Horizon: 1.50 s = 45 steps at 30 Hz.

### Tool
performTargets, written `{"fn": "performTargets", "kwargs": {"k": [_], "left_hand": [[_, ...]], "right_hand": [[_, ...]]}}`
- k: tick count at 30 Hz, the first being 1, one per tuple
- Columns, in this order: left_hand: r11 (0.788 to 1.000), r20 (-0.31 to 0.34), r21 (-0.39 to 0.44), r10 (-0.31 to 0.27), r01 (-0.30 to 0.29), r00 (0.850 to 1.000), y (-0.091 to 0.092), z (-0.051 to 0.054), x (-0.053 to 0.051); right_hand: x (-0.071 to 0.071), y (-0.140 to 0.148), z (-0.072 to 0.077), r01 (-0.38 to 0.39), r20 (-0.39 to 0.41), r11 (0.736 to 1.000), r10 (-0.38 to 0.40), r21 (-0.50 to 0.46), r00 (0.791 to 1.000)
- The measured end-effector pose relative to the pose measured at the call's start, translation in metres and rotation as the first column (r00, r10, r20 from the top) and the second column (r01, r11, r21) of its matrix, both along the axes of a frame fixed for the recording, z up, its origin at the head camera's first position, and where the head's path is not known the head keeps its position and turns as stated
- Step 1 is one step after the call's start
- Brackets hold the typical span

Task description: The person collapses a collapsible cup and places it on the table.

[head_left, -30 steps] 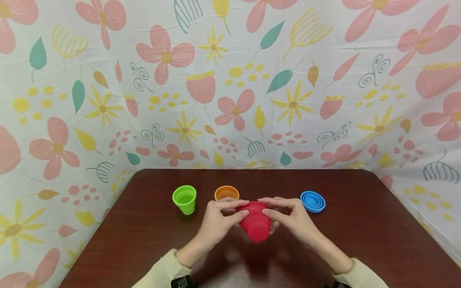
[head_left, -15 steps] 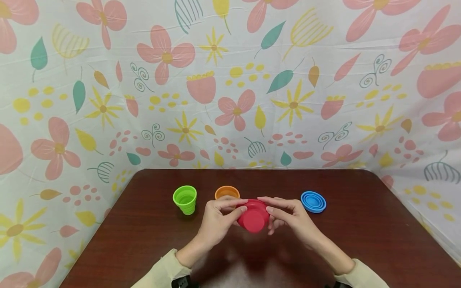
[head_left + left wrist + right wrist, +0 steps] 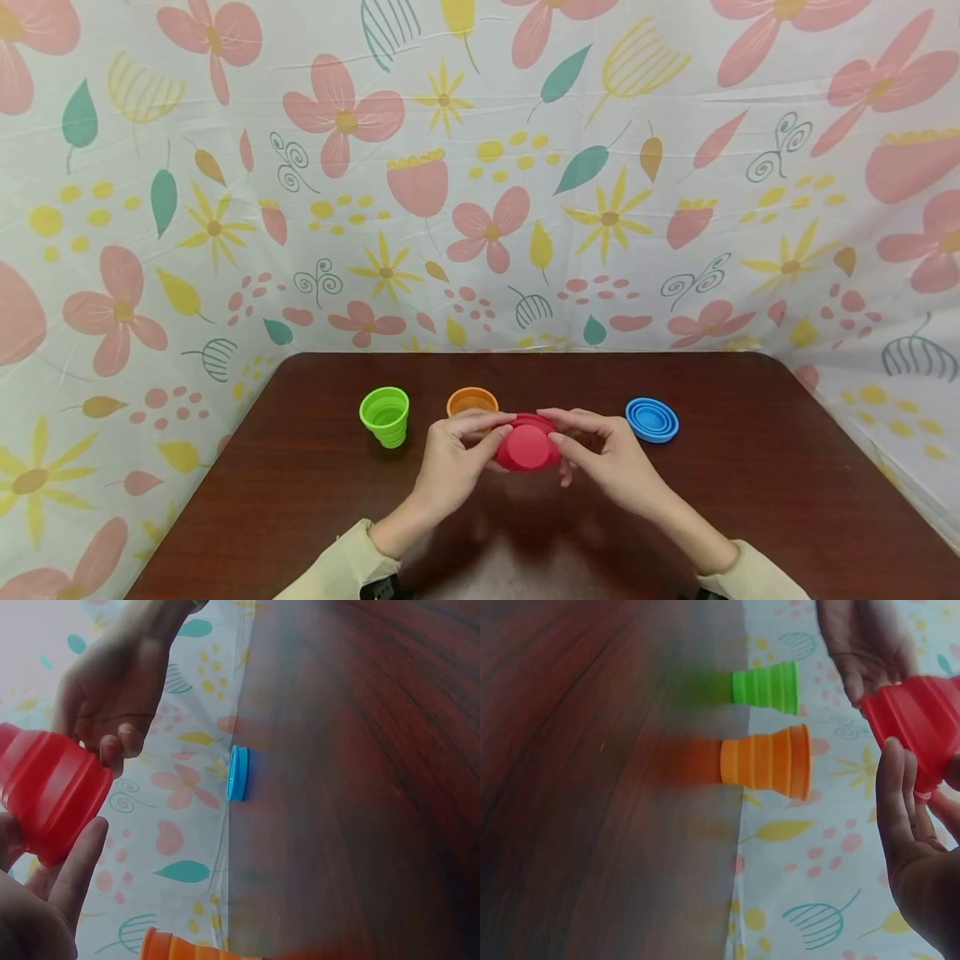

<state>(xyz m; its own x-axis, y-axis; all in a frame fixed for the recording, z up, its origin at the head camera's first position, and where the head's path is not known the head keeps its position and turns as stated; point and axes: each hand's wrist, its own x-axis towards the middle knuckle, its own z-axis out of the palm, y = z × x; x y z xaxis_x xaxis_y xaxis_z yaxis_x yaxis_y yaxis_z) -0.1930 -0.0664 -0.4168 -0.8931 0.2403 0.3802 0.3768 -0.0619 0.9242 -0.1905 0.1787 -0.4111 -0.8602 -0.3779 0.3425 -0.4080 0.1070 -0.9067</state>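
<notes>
Both hands hold a red collapsible cup (image 3: 528, 447) above the table, with its flat base turned towards the head camera. My left hand (image 3: 454, 461) pinches its left side between thumb and fingers. On the opposite side, my right hand (image 3: 613, 461) grips it the same way, lower fingers hanging free. Stepped rings show along the red cup's wall (image 3: 56, 787) in the left wrist view; its inside is hidden. Behind the left hand stands an orange collapsible cup (image 3: 472, 402), partly covered by the fingers in the head view.
A green collapsible cup (image 3: 386, 415) stands extended at the left on the dark brown table (image 3: 315, 500). At the right lies a blue collapsible cup (image 3: 652, 420), folded flat. A flower-patterned cloth (image 3: 480, 167) hangs behind the table.
The red cup's base has swung upward in the head view, and the cup now looks shorter from there. Both hands stay almost in place; the other cups have not moved.
</notes>
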Motion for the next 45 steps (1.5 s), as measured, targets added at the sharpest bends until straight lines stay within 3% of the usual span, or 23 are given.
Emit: {"fn": "performTargets", "kwargs": {"k": [5,11,15,18,23,27,31,35,41,45], "left_hand": [[0.999,0.026,0.013,-0.03,0.03,0.999,-0.0007,-0.002,0.0],[0.98,-0.014,0.075,-0.186,0.186,0.982,-0.0055,-0.0047,-0.0023],[0.97,-0.035,0.09,-0.223,0.226,0.974,-0.0062,-0.0055,-0.0034],[0.973,-0.054,0.088,-0.21,0.214,0.976,-0.0052,-0.0052,-0.0035],[0.993,-0.085,0.028,-0.115,0.118,0.99,-0.0032,-0.0036,-0.0039],[0.998,-0.089,0.006,-0.066,0.067,0.994,-0.0032,-0.0044,-0.0052],[0.999,-0.08,-0.004,-0.041,0.04,0.996,-0.0031,-0.0045,-0.0054],[1.0,-0.053,-0.005,-0.014,0.014,0.998,-0.0004,-0.0025,-0.0049],[1.0,0.019,0.004,-0.027,0.027,0.999,0.0033,0.0006,-0.0044],[0.996,0.011,0.008,-0.083,0.083,0.996,0.0015,0.0003,-0.0037]], "right_hand": [[-0.0003,-0.0024,-0.0044,0.015,-0.097,1.0,-0.014,0.012,0.995],[-0.0001,-0.0003,-0.0012,0.041,-0.06,0.999,-0.041,-0.005,0.997],[0.0004,0.0012,0.0003,0.052,-0.027,0.999,-0.052,-0.008,0.998],[0.0004,0.0018,0.0002,0.063,-0.008,0.998,-0.063,-0.005,0.998],[0.0004,0.0011,0.001,0.056,0.057,0.998,-0.055,-0.02,0.997],[0.001,0.0015,0.0035,0.005,0.112,0.999,0.001,-0.054,0.994],[0.0008,0.0032,0.005,-0.071,0.125,0.993,0.083,-0.098,0.989],[0.0002,0.0035,0.0048,-0.096,0.144,0.987,0.114,-0.127,0.983],[0.0007,0.0024,0.0036,-0.038,0.154,0.994,0.054,-0.102,0.987],[0.0005,0.0027,0.0018,0.003,0.148,0.997,0.008,-0.074,0.989]]}}
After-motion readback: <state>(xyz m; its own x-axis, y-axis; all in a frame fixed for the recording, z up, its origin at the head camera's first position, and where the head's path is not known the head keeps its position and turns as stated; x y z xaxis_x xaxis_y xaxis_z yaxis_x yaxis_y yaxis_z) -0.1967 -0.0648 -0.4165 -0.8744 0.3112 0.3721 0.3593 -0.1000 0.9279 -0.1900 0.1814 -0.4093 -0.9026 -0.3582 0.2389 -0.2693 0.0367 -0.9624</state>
